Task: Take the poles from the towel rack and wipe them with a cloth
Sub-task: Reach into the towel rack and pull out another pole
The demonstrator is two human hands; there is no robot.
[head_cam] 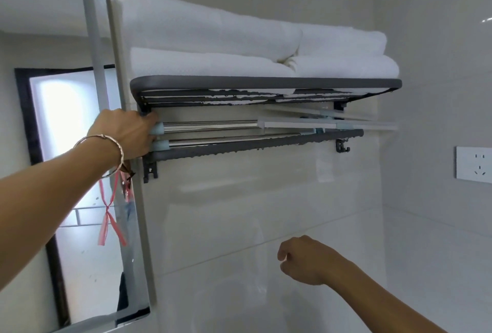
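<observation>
A dark grey towel rack [266, 82] is fixed to the tiled wall, with folded white towels [239, 47] stacked on its top shelf. Under the shelf lie shiny metal poles [213, 126] with pale blue end caps, resting above the rack's lower bar [266, 143]. Their right parts are white and stick out at a slant. My left hand [127, 134], with a bracelet on the wrist, is wrapped around the left ends of the poles. My right hand [303, 259] hangs lower in front of the wall, fingers loosely curled, holding nothing. No cloth is in sight.
A mirror [80, 146] with a pale frame hangs at the left, right beside the rack's left end. A white wall socket [474, 163] sits at the right edge. Pink ribbon [109, 215] dangles from my left wrist.
</observation>
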